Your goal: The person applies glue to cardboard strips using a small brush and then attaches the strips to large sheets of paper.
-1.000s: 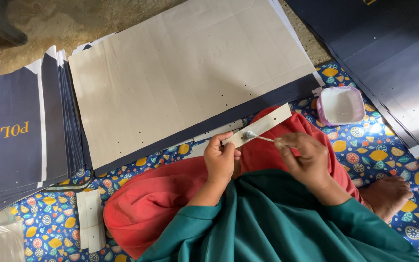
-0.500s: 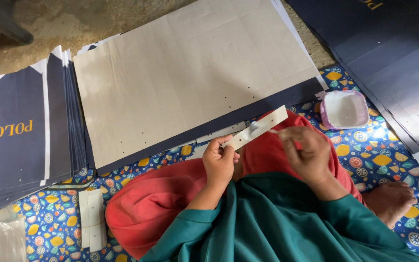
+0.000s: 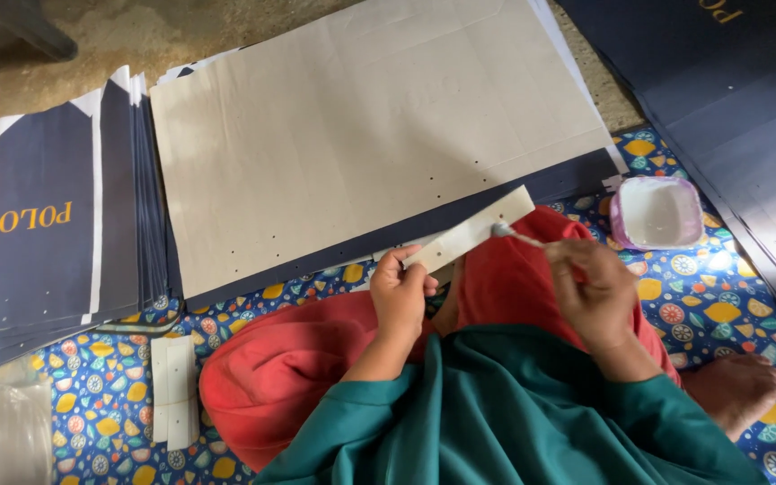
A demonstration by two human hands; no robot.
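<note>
Patterned mat (image 3: 119, 377); left hand (image 3: 401, 292) fingers pinch cardboard strip (image 3: 471, 232); right hand (image 3: 595, 287) grips half-hidden brush (image 3: 507, 232).

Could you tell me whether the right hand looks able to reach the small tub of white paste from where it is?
Probably yes: the right hand is near the paste tub, with nothing between them.

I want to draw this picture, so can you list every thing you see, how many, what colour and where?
card strip: one, pale beige, held in the left hand above the lap
brush: one, whitish tip on the strip, held by the right hand
tub: one, pink with white inside, right of the strip
big sheet: one, beige, centre, on dark sheets
navy sheets: stack, left; more top right
spare strips: few, white, lower left
mat: one, blue patterned, underneath
left hand: one
right hand: one
</note>
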